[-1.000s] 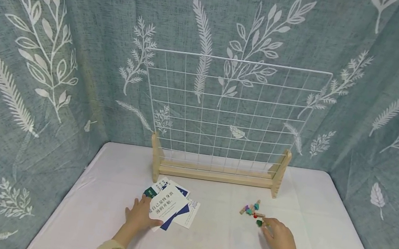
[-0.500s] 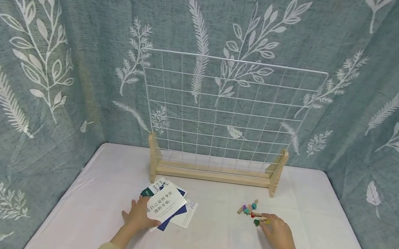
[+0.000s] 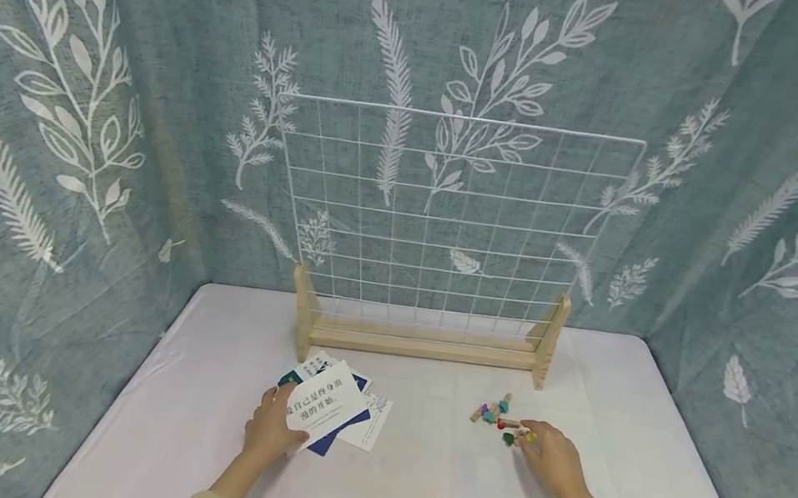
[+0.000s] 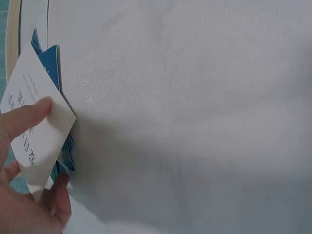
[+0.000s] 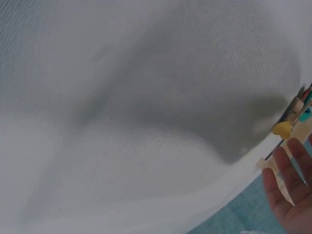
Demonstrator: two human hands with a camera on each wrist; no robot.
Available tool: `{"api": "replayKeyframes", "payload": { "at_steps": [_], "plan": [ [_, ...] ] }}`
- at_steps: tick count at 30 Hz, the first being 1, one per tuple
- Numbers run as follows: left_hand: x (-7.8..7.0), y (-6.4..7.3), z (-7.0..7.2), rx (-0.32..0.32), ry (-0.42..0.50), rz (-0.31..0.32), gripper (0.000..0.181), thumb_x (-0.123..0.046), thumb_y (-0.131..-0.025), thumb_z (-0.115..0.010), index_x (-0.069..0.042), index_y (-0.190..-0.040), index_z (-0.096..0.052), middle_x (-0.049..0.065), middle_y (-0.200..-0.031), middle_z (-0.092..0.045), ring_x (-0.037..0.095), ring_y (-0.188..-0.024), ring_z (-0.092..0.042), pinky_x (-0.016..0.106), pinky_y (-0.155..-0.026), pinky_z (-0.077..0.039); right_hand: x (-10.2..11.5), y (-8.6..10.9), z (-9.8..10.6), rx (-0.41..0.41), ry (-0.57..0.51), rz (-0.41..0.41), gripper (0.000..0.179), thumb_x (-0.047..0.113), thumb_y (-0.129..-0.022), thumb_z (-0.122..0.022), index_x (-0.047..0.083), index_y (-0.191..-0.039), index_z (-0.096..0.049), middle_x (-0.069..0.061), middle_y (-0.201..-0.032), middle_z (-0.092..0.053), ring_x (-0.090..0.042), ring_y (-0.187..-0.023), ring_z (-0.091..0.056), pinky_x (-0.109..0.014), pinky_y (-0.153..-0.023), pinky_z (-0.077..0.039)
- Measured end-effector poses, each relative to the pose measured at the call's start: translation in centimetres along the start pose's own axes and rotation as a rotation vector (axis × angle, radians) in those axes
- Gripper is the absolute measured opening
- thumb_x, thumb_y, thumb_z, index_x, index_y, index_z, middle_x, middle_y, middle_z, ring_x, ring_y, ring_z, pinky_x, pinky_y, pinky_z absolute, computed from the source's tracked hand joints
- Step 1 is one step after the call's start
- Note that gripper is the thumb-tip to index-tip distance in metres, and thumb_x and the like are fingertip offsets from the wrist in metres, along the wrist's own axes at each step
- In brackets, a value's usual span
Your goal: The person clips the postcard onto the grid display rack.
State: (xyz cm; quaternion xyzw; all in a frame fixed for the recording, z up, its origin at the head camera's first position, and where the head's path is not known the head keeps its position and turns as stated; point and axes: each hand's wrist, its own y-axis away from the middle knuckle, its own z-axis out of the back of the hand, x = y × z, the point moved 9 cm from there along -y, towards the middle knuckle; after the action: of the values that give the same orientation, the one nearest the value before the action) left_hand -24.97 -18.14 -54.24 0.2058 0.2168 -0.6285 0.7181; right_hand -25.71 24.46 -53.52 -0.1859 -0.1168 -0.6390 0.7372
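My left hand grips a white card printed with dark characters. In the left wrist view, the thumb lies across the card's face and the other fingers curl beneath its edge. Blue, green and white cards lie under and behind it. At the right, my right hand reaches over a small pile of wooden clips with coloured hearts. Thumb and forefinger stand apart around a clip with a yellow heart; red and green hearts show beside it. In the right wrist view, spread fingers are near the yellow heart.
A white wire grid stands upright in a wooden base at the back of the white-covered table. Green-grey curtains with white leaf patterns hang behind and on both sides.
The left hand has closed in on the top card, its thumb now over the lower edge and the card tilted up slightly. The right hand has edged forward among the clips. The view shifted slightly.
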Motion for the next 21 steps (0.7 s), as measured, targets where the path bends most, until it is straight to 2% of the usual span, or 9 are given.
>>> {"api": "replayKeyframes", "payload": {
  "at_steps": [3,6,9,11,15,18,19,21],
  "plan": [
    [0.0,0.3,0.3,-0.006,0.040,-0.016,0.082,-0.003,-0.068,-0.078,0.001,-0.138,-0.036,0.039,-0.132,-0.035,0.053,-0.108,-0.050,0.061,-0.086,-0.046,0.3,-0.3,0.1,0.006,-0.004,0.012,0.029,0.016,-0.085,-0.067,-0.003,-0.108,-0.065,-0.023,-0.108,-0.066,-0.038,-0.097,-0.064,-0.049,-0.083,-0.053],
    [-0.1,0.6,0.6,-0.020,0.072,-0.031,0.076,0.000,-0.069,-0.075,-0.001,-0.137,-0.040,0.035,-0.122,-0.040,0.044,-0.096,-0.057,0.051,-0.077,-0.052,0.3,-0.4,0.2,0.004,0.002,0.012,0.029,0.015,-0.085,-0.067,-0.003,-0.107,-0.065,-0.023,-0.107,-0.067,-0.038,-0.096,-0.065,-0.049,-0.083,-0.053],
    [-0.6,0.8,0.9,-0.030,0.085,-0.042,0.069,0.002,-0.071,-0.073,-0.003,-0.134,-0.045,0.030,-0.114,-0.044,0.035,-0.088,-0.057,0.044,-0.069,-0.054,0.3,-0.5,0.3,0.005,0.014,0.012,0.027,0.014,-0.084,-0.067,-0.003,-0.106,-0.066,-0.022,-0.105,-0.067,-0.037,-0.094,-0.065,-0.049,-0.081,-0.054],
    [-0.9,0.9,1.0,-0.021,0.100,-0.048,0.066,0.004,-0.072,-0.071,-0.004,-0.133,-0.047,0.029,-0.112,-0.045,0.033,-0.086,-0.057,0.043,-0.068,-0.053,0.2,-0.5,0.1,0.015,0.018,0.007,0.027,0.014,-0.084,-0.067,-0.002,-0.106,-0.066,-0.022,-0.105,-0.068,-0.037,-0.094,-0.066,-0.048,-0.081,-0.054],
    [-1.5,1.0,0.8,0.018,0.148,-0.080,0.065,0.006,-0.072,-0.070,-0.006,-0.133,-0.050,0.029,-0.118,-0.049,0.039,-0.097,-0.056,0.053,-0.082,-0.050,0.2,-0.4,-0.1,0.019,0.026,0.016,0.026,0.013,-0.084,-0.067,-0.003,-0.104,-0.066,-0.021,-0.102,-0.068,-0.036,-0.091,-0.066,-0.047,-0.078,-0.055],
    [-2.1,1.1,0.7,0.051,0.214,-0.109,0.067,0.006,-0.072,-0.070,-0.007,-0.134,-0.049,0.028,-0.131,-0.049,0.048,-0.117,-0.048,0.061,-0.098,-0.039,0.2,-0.7,0.0,0.001,0.035,0.032,0.025,0.012,-0.084,-0.067,-0.004,-0.103,-0.066,-0.022,-0.101,-0.068,-0.035,-0.090,-0.067,-0.045,-0.076,-0.056],
    [-2.2,1.1,0.7,0.058,0.243,-0.119,0.067,0.006,-0.072,-0.071,-0.007,-0.135,-0.049,0.027,-0.134,-0.048,0.049,-0.122,-0.044,0.062,-0.101,-0.036,0.2,-0.8,0.1,-0.006,0.039,0.036,0.025,0.011,-0.084,-0.067,-0.004,-0.103,-0.066,-0.022,-0.101,-0.068,-0.036,-0.089,-0.067,-0.045,-0.076,-0.056],
    [-2.5,1.1,0.8,0.062,0.293,-0.130,0.070,0.006,-0.072,-0.072,-0.006,-0.136,-0.047,0.027,-0.131,-0.051,0.046,-0.118,-0.050,0.055,-0.099,-0.042,0.3,-1.1,0.3,-0.024,0.045,0.051,0.024,0.010,-0.084,-0.066,-0.005,-0.103,-0.066,-0.023,-0.100,-0.068,-0.037,-0.088,-0.067,-0.045,-0.074,-0.056]
  ]
}}
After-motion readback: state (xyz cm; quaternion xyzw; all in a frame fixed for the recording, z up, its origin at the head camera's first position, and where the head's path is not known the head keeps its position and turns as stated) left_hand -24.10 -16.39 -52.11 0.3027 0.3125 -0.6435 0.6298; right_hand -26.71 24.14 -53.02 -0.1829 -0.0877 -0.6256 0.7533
